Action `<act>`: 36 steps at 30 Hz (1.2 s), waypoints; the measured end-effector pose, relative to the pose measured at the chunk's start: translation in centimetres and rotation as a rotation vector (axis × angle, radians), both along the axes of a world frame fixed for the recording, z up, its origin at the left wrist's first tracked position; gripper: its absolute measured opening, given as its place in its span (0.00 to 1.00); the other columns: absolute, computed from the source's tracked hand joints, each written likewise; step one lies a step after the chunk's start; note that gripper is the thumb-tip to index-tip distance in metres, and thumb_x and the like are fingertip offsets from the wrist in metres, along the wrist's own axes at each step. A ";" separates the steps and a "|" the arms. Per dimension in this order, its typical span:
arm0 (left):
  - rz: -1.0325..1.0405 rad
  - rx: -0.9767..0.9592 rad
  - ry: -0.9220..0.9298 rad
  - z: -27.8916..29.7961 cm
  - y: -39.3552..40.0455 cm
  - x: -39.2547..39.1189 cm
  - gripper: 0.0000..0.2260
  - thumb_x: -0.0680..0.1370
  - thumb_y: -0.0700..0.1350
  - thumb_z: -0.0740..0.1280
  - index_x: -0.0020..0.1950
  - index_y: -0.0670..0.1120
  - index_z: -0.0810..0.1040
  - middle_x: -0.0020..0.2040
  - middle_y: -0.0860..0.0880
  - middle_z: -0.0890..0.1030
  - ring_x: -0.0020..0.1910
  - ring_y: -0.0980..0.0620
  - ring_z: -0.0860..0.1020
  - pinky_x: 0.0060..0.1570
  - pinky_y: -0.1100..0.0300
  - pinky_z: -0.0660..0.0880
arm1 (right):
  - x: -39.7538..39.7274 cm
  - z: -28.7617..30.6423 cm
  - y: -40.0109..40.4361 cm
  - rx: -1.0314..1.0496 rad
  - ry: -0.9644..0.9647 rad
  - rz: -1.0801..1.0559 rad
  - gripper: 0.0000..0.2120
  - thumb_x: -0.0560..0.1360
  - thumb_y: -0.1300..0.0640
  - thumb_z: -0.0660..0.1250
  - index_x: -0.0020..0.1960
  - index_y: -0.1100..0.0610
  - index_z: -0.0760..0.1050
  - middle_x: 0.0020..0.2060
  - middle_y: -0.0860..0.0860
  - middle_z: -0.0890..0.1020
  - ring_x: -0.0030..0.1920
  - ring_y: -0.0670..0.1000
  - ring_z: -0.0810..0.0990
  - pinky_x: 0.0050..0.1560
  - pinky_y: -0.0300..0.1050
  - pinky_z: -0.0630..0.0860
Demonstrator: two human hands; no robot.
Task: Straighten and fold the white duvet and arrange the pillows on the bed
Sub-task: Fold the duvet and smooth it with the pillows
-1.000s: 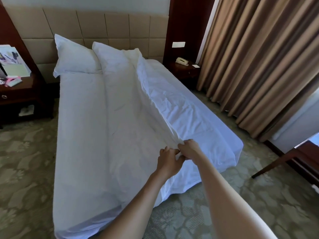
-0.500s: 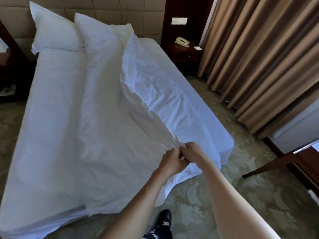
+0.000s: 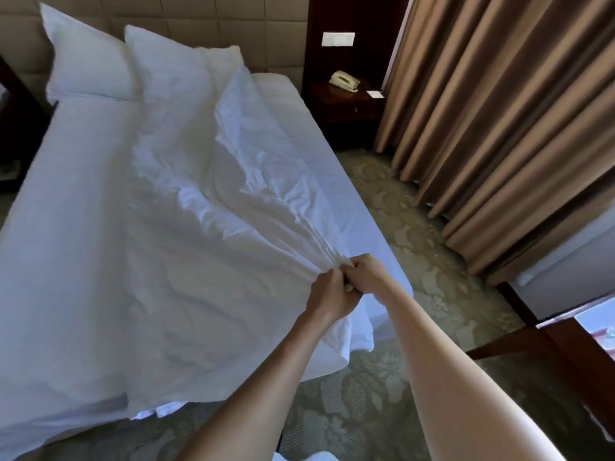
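Note:
The white duvet (image 3: 199, 261) lies rumpled down the middle of the bed (image 3: 60, 227), with a raised fold running from the pillows toward the foot. My left hand (image 3: 327, 294) and my right hand (image 3: 366, 272) sit side by side at the foot, both gripping a gathered bunch of the duvet's edge. Creases fan out from that bunch. Two white pillows lean on the headboard: one pillow (image 3: 86, 61) at the far left, a second pillow (image 3: 166, 61) beside it, partly under the duvet's top end.
A dark nightstand (image 3: 346, 104) with a cream telephone (image 3: 344, 80) stands right of the headboard. Tan curtains (image 3: 499, 128) hang along the right. A dark wooden table (image 3: 565, 344) juts in at the lower right. Patterned carpet (image 3: 416, 227) runs beside the bed.
Both hands kept their grip and pulled the duvet edge toward the foot. The raised fold has flattened and more creases now fan from the hands. The view has shifted nearer the bed.

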State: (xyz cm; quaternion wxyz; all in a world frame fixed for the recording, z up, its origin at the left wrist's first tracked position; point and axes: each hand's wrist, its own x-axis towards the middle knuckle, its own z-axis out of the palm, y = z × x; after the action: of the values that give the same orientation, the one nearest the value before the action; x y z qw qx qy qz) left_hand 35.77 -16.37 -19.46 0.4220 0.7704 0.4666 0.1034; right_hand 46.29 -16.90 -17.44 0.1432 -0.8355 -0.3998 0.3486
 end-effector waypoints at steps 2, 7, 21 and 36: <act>0.020 0.016 0.026 -0.4 -0.8 2.2 0.05 0.76 0.46 0.65 0.47 0.46 0.78 0.39 0.46 0.82 0.44 0.44 0.81 0.37 0.60 0.68 | 2.3 -0.6 -0.6 -0.002 0.017 0.029 0.14 0.77 0.58 0.60 0.33 0.58 0.71 0.42 0.60 0.80 0.45 0.58 0.77 0.46 0.50 0.75; 0.108 0.027 0.052 -0.9 -4.1 9.1 0.06 0.75 0.45 0.65 0.38 0.50 0.71 0.31 0.51 0.76 0.41 0.43 0.80 0.35 0.59 0.69 | 9.8 -1.9 -3.2 0.027 0.126 0.041 0.11 0.76 0.57 0.60 0.37 0.59 0.74 0.37 0.57 0.80 0.40 0.55 0.76 0.38 0.43 0.72; 0.283 -0.266 0.413 -1.7 -8.1 15.2 0.20 0.74 0.52 0.67 0.53 0.36 0.76 0.50 0.37 0.81 0.49 0.41 0.82 0.43 0.54 0.76 | 18.4 -3.4 -3.7 -0.220 0.254 0.399 0.10 0.75 0.62 0.63 0.36 0.62 0.74 0.27 0.55 0.84 0.30 0.54 0.84 0.43 0.45 0.83; 0.575 -0.245 0.264 -2.9 7.3 25.0 0.07 0.74 0.46 0.61 0.42 0.44 0.76 0.37 0.44 0.83 0.41 0.44 0.83 0.48 0.54 0.81 | 30.4 -3.5 11.5 -0.131 -0.164 0.624 0.15 0.75 0.52 0.63 0.34 0.57 0.65 0.39 0.54 0.73 0.41 0.56 0.75 0.41 0.43 0.71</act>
State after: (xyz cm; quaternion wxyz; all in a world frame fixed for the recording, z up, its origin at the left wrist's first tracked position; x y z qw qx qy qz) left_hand 60.80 -9.10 -22.36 0.4009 0.5573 0.7246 0.0606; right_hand 76.72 -5.43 -20.98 -0.0571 -0.7053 -0.6236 0.3322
